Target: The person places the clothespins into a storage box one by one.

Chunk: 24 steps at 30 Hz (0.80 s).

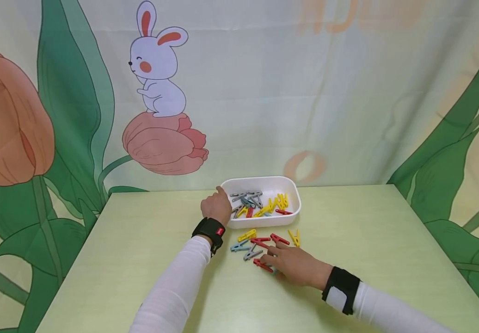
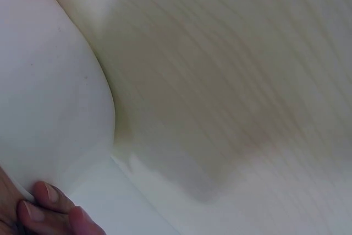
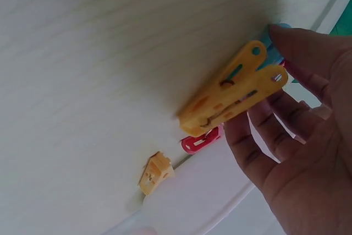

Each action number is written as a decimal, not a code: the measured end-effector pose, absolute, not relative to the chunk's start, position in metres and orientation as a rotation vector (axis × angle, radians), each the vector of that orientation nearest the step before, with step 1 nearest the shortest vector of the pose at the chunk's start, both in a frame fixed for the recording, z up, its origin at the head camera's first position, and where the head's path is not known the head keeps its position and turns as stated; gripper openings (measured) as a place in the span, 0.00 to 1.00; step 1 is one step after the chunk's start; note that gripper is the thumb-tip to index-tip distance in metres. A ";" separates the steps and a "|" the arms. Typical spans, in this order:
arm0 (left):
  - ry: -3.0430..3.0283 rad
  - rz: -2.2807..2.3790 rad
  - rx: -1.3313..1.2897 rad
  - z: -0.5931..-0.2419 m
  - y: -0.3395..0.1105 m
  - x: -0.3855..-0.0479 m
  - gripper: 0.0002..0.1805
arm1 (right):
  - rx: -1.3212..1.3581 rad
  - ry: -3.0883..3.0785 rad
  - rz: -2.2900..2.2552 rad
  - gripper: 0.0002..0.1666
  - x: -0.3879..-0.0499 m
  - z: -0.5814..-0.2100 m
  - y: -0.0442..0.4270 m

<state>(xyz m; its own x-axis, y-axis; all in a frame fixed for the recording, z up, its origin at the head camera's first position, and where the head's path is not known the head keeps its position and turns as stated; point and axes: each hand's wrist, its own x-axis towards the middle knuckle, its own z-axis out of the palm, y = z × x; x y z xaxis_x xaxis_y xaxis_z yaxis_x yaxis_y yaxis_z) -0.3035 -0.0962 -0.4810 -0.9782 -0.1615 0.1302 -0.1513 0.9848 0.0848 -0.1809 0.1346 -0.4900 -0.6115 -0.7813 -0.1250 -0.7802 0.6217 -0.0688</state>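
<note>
Nearest the right wrist camera sits a yellow clip (image 3: 228,97), its long axis slanting so that the splayed handles point toward the thumb of the right hand (image 1: 295,266). That hand is the nearer one, and the clip is just beside its bent, spread fingers (image 3: 247,152), on the palm side (no grip on it can be made out). Past the handles, the thumb meets a partly hidden blue clip (image 3: 272,53); whether it pinches or merely touches, I cannot tell. The yellow clip looks slotted, with a hole in each handle. The left hand (image 1: 218,208) curls round the left rim of the white tray (image 1: 264,222), behind loose clips (image 1: 247,236) on the desk (image 1: 360,222).
</note>
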 end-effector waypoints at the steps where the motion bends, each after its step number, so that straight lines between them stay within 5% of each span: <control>1: -2.993 -0.112 0.239 -0.481 -0.096 -0.304 0.29 | -1.313 2.704 -0.007 0.25 -0.181 -0.491 0.135; 24: -2.972 -0.145 0.229 -0.480 -0.096 -0.302 0.30 | -1.208 2.681 -0.083 0.22 -0.187 -0.472 0.138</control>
<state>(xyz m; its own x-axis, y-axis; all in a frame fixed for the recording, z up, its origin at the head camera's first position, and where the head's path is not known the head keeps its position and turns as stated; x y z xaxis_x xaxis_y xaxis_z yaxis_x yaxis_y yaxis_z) -0.3021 -0.0963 -0.4800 -0.9761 -0.1592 0.1482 -0.1440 0.9837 0.1081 -0.1870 0.1376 -0.4722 -0.6461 -0.7468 -0.1577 -0.7356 0.6643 -0.1325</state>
